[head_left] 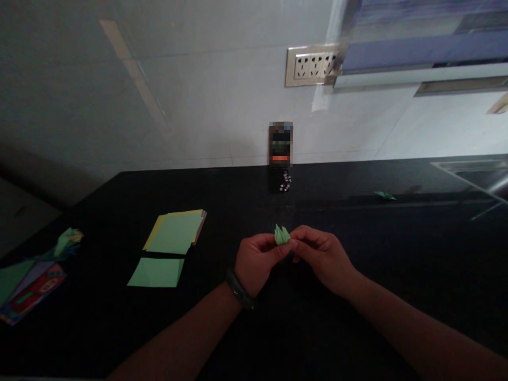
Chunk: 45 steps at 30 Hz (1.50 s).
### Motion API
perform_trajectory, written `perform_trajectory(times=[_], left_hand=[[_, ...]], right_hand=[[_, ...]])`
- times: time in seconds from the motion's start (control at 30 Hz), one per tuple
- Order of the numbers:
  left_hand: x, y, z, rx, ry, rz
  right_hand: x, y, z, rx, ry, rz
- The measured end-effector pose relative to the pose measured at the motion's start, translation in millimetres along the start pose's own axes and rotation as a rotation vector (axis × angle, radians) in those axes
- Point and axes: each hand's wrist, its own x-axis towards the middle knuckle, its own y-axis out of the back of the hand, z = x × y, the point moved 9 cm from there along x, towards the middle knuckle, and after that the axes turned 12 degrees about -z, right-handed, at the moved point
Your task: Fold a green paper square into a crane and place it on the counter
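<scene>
Between my two hands is a small piece of folded green paper (282,235), its pointed tips sticking up. My left hand (257,260) pinches it from the left, thumb across its lower front. From the right, the thumb and fingers of my right hand (323,256) close on its lower edge. Both hands are just above the black counter (301,338). Left of them lies a stack of coloured paper (174,232), green on top with yellow showing underneath. A single green sheet (156,272) with a crease near its right side lies in front of the stack.
A phone (280,145), blurred out, leans on the tiled wall (222,106), a beaded strap (286,182) before it. A small green folded paper (384,196) lies right, near the sink edge (468,180). Far left are crumpled papers (68,241) and a colourful packet (34,293).
</scene>
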Motion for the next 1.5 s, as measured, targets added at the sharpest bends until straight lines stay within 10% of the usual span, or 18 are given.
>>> perform_trajectory(times=[1.5], left_hand=[[-1.5, -13.5, -4.8, 0.266, 0.044, -0.153]], right_hand=[[0.3, -6.5, 14.4, 0.294, -0.113, -0.014]])
